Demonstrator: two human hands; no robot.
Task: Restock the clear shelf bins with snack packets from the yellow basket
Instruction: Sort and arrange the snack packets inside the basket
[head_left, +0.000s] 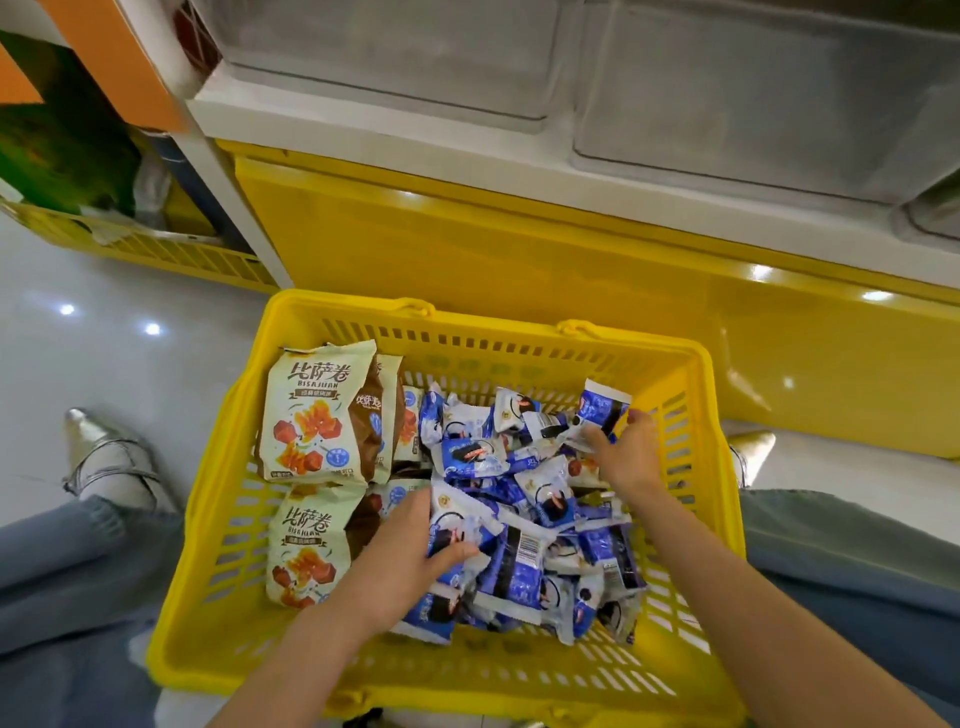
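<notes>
Clutching blue packets (464, 521), left hand (410, 556) fingers curled; right hand (623, 453) fingers pinching raised packet (604, 405).

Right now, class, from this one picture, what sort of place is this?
Probably a shop: a yellow basket of snack packets sits on the floor below clear shelf bins.

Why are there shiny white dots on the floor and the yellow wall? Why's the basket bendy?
Head view: the dots are light glare on the glossy pale floor and the yellow shelf panel; the wide-angle lens bows the rim of the yellow slotted plastic basket.
</notes>
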